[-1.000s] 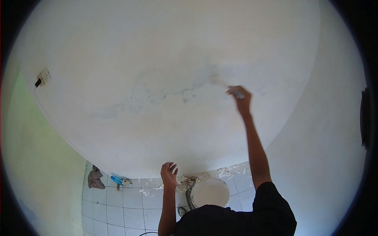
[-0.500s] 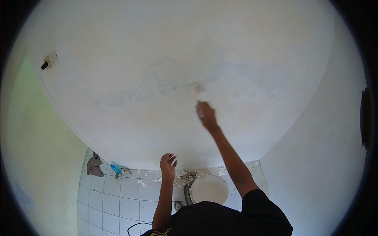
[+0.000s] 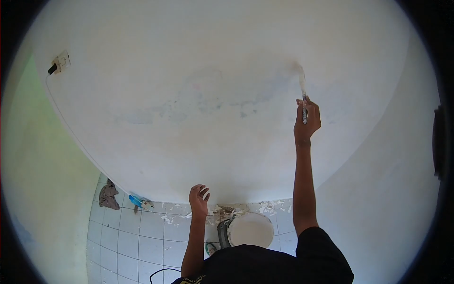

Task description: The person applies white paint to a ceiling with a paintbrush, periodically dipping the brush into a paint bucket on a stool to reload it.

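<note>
My right hand (image 3: 308, 119) grips the speckled grey handle of a thin, pale-headed tool that looks like a putty knife (image 3: 303, 84). The tool's head is turned nearly edge-on and meets the white wall (image 3: 265, 151). Beside it is a brownish smudge. Bluish-grey patches (image 3: 189, 106) with small dark flecks spread across the wall to the left of the tool. Lower down, my left hand (image 3: 199, 199) is raised in front of the wall's base, fingers loosely bent and apart, holding nothing.
A round tub (image 3: 250, 230) with pale contents stands by my body. Paint flakes (image 3: 177, 217) litter the tiled floor (image 3: 127, 244). A grey-brown cloth (image 3: 109, 196) and a blue-and-white object (image 3: 141, 202) lie left. A plug sits in the wall socket (image 3: 61, 60), its cable running down.
My right hand has moved the tool up and to the right along the wall. My left hand stays nearly where it was. The view has shifted slightly.
</note>
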`<state>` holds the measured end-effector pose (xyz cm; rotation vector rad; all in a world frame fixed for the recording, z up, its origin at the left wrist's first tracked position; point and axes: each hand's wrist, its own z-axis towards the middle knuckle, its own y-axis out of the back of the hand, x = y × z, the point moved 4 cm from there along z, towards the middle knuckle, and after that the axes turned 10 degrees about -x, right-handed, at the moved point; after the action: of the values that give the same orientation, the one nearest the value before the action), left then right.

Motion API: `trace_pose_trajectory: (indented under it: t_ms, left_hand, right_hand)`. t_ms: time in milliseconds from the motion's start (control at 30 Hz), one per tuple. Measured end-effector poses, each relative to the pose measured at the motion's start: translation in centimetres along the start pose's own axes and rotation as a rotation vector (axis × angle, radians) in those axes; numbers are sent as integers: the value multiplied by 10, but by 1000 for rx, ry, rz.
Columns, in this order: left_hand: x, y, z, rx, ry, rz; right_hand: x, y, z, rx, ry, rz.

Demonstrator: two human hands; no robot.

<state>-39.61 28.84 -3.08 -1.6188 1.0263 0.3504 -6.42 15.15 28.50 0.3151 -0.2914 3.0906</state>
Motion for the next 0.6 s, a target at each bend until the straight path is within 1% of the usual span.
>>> trace_pose_trajectory:
  t_ms: [33, 67, 100, 133, 200, 233, 267, 333, 367, 467, 533, 600]
  left_hand:
    - [-1, 1, 3, -14, 5, -2]
    - [-1, 2, 6, -26, 10, -1]
    - [2, 3, 10, -17, 20, -2]
    - [4, 1, 10, -14, 28, 7]
    - [10, -6, 10, 14, 59, -12]
    - [11, -11, 8, 16, 68, -10]
    - [13, -15, 6, 30, 78, -4]
    - [13, -18, 4, 48, 87, -3]
    - [13, -18, 4, 44, 103, 6]
    - [18, -14, 5, 38, 123, 16]
    - [21, -11, 7, 46, 127, 17]
    - [23, -10, 8, 50, 136, 15]
  right_hand:
    - [-3, 3, -6, -73, -58, 10]
    - [1, -6, -25, -10, -108, 55]
    - [-2, -22, -55, 42, -38, 95]
    - [-4, -34, -94, 166, -127, 75]
    - [21, -37, -132, 281, -107, 196]
    - [23, -38, -147, 349, -350, 288]
    - [21, -32, -149, 352, -354, 281]
    - [28, -16, -127, 242, -274, 319]
    - [31, -9, -106, 133, -295, 372]
    - [40, 3, -42, -90, -265, 257]
    - [19, -10, -45, -20, -257, 205]
    - [6, -33, -90, 165, -135, 126]
